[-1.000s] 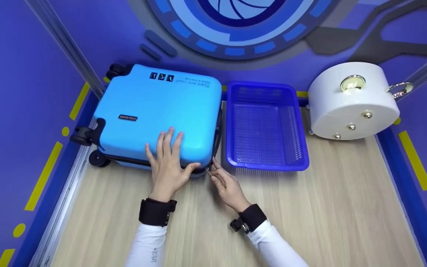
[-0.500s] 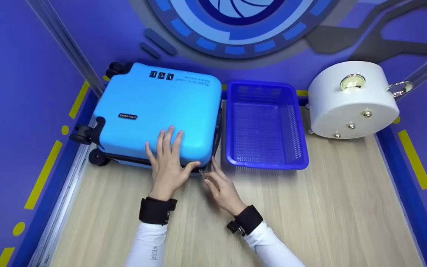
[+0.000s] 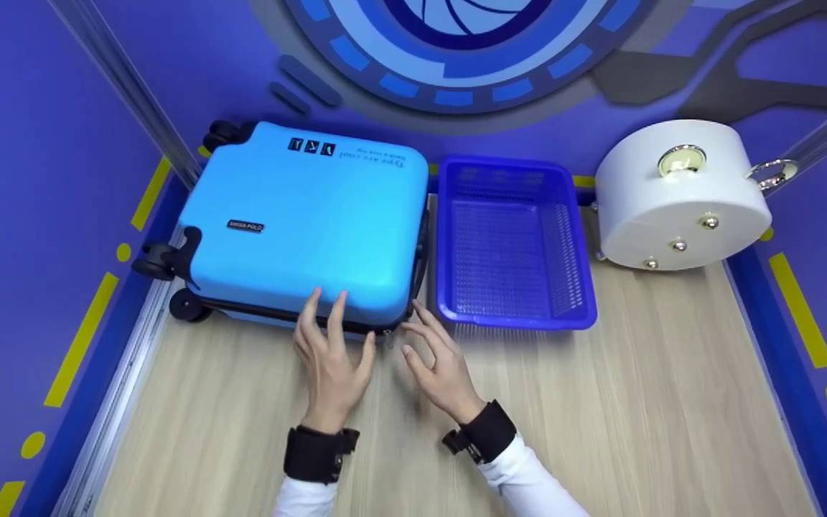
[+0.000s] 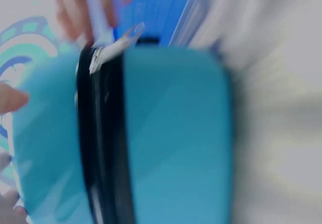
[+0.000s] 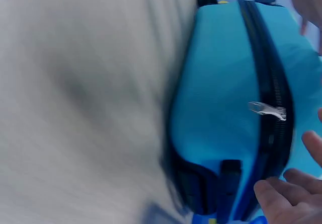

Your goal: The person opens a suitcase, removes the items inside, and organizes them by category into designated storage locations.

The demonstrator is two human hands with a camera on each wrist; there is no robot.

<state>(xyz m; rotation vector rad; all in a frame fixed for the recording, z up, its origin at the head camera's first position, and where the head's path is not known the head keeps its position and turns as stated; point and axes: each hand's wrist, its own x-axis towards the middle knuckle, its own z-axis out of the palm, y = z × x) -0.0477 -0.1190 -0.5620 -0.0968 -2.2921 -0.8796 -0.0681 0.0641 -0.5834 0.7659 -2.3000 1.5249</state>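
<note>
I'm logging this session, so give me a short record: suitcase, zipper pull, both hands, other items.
Suitcase: blue, lying flat
Zipper pull: by the front right corner, gripped by neither hand
Left hand: at the front edge, fingers spread, contact unclear
Right hand: beside that corner, holding nothing
Basket: blue, right of the suitcase
White case: right of the basket

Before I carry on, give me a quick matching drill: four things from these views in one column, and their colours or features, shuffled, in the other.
Things:
1. Suitcase
2. Basket
3. Round case
4. Zipper pull

Descriptions:
A. White, with gold-coloured studs
B. Silvery, lying across a dark zip band
C. Light blue, with black wheels
D. Deep blue, with perforated sides

Right pairs: 1-C, 2-D, 3-A, 4-B
</note>
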